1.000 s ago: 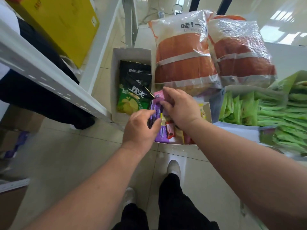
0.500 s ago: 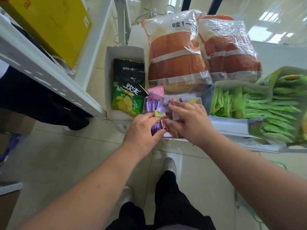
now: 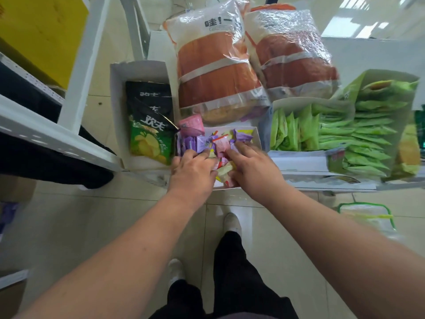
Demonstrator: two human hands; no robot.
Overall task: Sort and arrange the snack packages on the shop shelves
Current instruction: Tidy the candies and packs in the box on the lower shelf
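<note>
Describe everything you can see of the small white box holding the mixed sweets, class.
The small white box looks like thin card, open-topped and low-walled, sitting on the shelf edge between the crisp box and the green-packet box. It holds loose purple, pink, red and yellow wrapped sweets. The left hand and right hand rest in it, covering its near part.

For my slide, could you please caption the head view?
Both hands, left and right, sort small mixed packets in a white box on the shelf.
</note>
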